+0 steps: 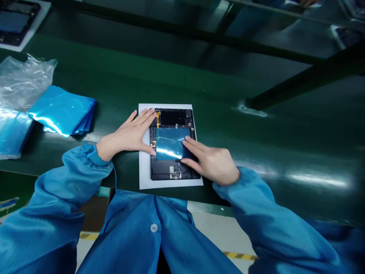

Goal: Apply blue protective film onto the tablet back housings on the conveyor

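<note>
An opened tablet housing (162, 169) lies on a white sheet (145, 167), its circuit parts and orange flex cables exposed. Across its middle rests a glossy blue film (168, 142). My left hand (132, 131) is spread along the left edge of the housing, fingertips at the upper left and thumb beside the film's lower left. At the film's right edge, my right hand (209, 158) touches down with its fingertips, the thumb held apart below them. Whether the right fingers pinch the film's edge cannot be made out.
To the left sits a stack of blue film sheets (64, 110) beside a clear plastic bag (25, 82) and more bagged blue film (13, 131). Another opened tablet (17, 21) lies at the far left. A dark metal post (299, 76) meets the green bench (119, 83) at the right.
</note>
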`<state>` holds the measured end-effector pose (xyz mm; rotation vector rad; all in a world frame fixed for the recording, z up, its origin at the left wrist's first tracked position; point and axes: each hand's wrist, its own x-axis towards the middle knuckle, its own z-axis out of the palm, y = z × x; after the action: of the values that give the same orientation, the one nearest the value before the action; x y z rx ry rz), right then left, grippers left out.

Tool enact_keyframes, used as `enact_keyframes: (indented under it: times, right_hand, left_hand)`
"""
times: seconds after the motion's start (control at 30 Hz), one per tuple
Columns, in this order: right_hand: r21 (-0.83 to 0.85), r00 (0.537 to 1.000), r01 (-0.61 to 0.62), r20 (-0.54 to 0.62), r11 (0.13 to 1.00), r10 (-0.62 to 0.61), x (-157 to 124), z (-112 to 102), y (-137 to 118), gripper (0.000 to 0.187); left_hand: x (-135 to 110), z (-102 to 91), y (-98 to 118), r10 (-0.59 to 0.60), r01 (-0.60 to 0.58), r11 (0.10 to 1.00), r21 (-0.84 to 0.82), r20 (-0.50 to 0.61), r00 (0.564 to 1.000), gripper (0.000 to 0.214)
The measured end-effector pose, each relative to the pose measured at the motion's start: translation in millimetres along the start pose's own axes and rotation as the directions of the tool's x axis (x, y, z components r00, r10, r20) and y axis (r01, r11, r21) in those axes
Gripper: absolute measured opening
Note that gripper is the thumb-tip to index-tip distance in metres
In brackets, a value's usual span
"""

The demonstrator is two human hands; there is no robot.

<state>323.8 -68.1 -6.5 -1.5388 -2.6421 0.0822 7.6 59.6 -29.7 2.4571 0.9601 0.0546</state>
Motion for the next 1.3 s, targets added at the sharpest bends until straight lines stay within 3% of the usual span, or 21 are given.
enact_keyframes:
  times: [0.13, 0.2, 0.4, 0.6, 0.7, 0.8, 0.87, 0.97, 1.13, 1.3]
  right_hand:
    - [-0.001, 0.992, 0.117, 0.047, 0.993, -0.117, -34, -8, -14, 0.054]
    - [-0.023, 0.993, 0.112, 0.041, 0.993, -0.111, -31, -6, -13, 0.055]
    - [-0.021, 0.998, -0.013, -0.06, 1.0, 0.011, 17, 10, -7, 0.062]
    - [0.216, 0.985, 0.106, -0.159, 0.971, -0.073, -12, 4, -4, 0.043]
    - [0.35, 0.971, -0.028, -0.214, 0.936, 0.109, -4, 7, 11, 0.036]
    - [0.448, 0.896, -0.192, -0.283, 0.873, 0.342, 22, 21, 25, 0.032]
    - [0.475, 0.857, -0.209, -0.331, 0.855, 0.394, 35, 32, 30, 0.032]
    - [0.441, 0.854, -0.183, -0.371, 0.879, 0.364, 37, 49, 30, 0.036]
    - [0.372, 0.871, -0.175, -0.374, 0.912, 0.319, 23, 64, 21, 0.04]
    - [0.476, 0.82, -0.26, -0.35, 0.84, 0.452, 25, 59, 19, 0.055]
  left_hand:
    - [-1, -0.3, 1, 0.011, -0.011, 1.0, -0.005, 0.0, 1.0, 0.143]
    - [0, -1.7, 3, -0.004, 0.004, 1.0, 0.004, 0.02, 1.0, 0.142]
    - [0, -5.0, 5, -0.04, 0.039, 0.999, 0.024, 0.046, 0.998, 0.142]
    - [-3, -18.8, 10, -0.062, 0.059, 0.998, 0.036, 0.09, 0.994, 0.137]
    - [17, -32.0, 22, -0.08, 0.079, 0.994, 0.069, 0.011, 0.997, 0.11]
    - [53, -38.7, 37, -0.194, 0.215, 0.957, 0.193, -0.124, 0.973, 0.062]
    - [78, -38.4, 42, -0.273, 0.314, 0.909, 0.275, -0.177, 0.945, 0.048]
    - [102, -36.3, 38, -0.293, 0.327, 0.891, 0.316, -0.151, 0.944, 0.04]
    - [103, -37.7, 21, -0.162, 0.166, 0.934, 0.317, -0.041, 0.986, 0.027]
    - [86, -47.5, 16, -0.071, 0.105, 0.936, 0.335, -0.112, 0.991, 0.027]
